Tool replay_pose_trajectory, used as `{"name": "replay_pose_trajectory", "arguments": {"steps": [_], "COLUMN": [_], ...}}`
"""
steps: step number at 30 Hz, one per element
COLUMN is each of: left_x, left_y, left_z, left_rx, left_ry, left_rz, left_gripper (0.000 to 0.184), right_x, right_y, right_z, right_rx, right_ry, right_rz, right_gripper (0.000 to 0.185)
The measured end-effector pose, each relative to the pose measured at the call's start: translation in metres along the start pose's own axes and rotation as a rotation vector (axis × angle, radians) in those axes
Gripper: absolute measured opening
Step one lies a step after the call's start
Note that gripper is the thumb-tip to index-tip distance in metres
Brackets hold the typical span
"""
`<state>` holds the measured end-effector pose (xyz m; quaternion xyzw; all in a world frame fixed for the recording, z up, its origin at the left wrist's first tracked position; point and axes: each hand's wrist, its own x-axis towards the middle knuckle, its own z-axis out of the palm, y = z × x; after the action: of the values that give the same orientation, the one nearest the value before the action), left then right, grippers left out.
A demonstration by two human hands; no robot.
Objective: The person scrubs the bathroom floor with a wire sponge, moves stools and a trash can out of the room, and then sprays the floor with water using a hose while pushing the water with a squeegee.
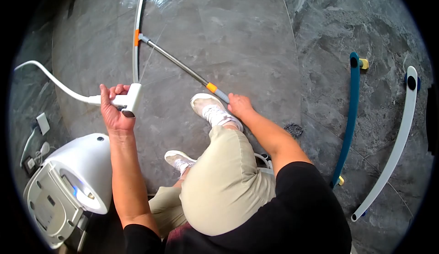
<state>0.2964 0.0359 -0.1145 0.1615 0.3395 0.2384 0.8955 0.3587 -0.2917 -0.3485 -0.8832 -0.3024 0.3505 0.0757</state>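
Note:
My left hand [116,112] is closed around a white spray gun [133,96], with its white hose [55,82] running off to the left. Thin streams of water leave the spray gun toward the upper right. Low by my forward shoe, my right hand [240,105] grips the grey end of a floor squeegee's handle [183,67]. The pole slants up to the left, where an orange clip joins it to the long squeegee blade [136,55]. That blade rests on the wet grey tiled floor [219,30], its near end close to the spray gun.
A white toilet [91,151] with its lid raised stands at lower left, near plugs and cords [39,156]. A blue bar [351,117] and a white bar [398,149] are at the right. A dark scrubbing ball [293,129] lies right of my shoes [212,110].

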Motion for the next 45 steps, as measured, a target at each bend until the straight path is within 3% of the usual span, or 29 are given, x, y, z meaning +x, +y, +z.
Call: {"name": "replay_pose_trajectory", "arguments": {"steps": [3,5,10,16,20,22,26,33,34,38,41,45], "left_x": [-0.026,-0.044,-0.078,-0.085,-0.076,-0.077,-0.079,-0.132,-0.136,-0.153,-0.157,-0.18], "left_y": [0.019,0.036,0.075,0.108,0.103,0.091,0.073,0.08,0.081,0.077,0.071,0.079], "left_z": [-0.014,-0.027,-0.063,-0.081,-0.082,-0.066,-0.054,-0.017,-0.019,-0.015,-0.027,-0.032], "left_rx": [0.01,-0.014,0.009,0.008,0.0,0.038,0.017,0.005,-0.005,-0.002,0.008,0.09], "left_ry": [0.038,0.019,0.073,0.008,-0.012,-0.028,-0.104,-0.021,-0.021,-0.005,-0.058,-0.083], "left_rz": [0.007,0.025,0.021,0.06,0.029,0.011,-0.083,0.07,0.078,0.058,0.004,-0.146], "left_gripper": [0.034,0.034,0.03,0.023,0.022,0.025,0.027,0.023,0.023,0.025,0.024,0.025], "right_x": [0.003,0.0,-0.068,-0.248,-0.385,-0.431,-0.493,-0.579,-0.592,-0.619,-0.596,-0.51], "right_y": [-0.019,-0.032,-0.073,-0.033,0.008,-0.005,-0.019,-0.037,-0.032,-0.004,0.016,0.015], "right_z": [-0.011,-0.019,-0.113,-0.115,-0.116,-0.116,-0.098,-0.085,-0.078,-0.015,0.021,-0.003], "right_rx": [0.121,0.525,0.572,0.451,0.114,0.049,-0.033,0.05,0.049,0.052,0.219,0.223], "right_ry": [-0.039,0.181,0.249,0.427,0.438,0.448,0.412,0.381,0.286,-0.045,-0.045,-0.003], "right_rz": [0.02,-0.066,0.071,0.298,0.51,0.582,0.711,0.743,0.76,0.748,0.735,0.692], "right_gripper": [0.038,0.037,0.035,0.028,0.03,0.03,0.033,0.035,0.035,0.037,0.042,0.044]}}
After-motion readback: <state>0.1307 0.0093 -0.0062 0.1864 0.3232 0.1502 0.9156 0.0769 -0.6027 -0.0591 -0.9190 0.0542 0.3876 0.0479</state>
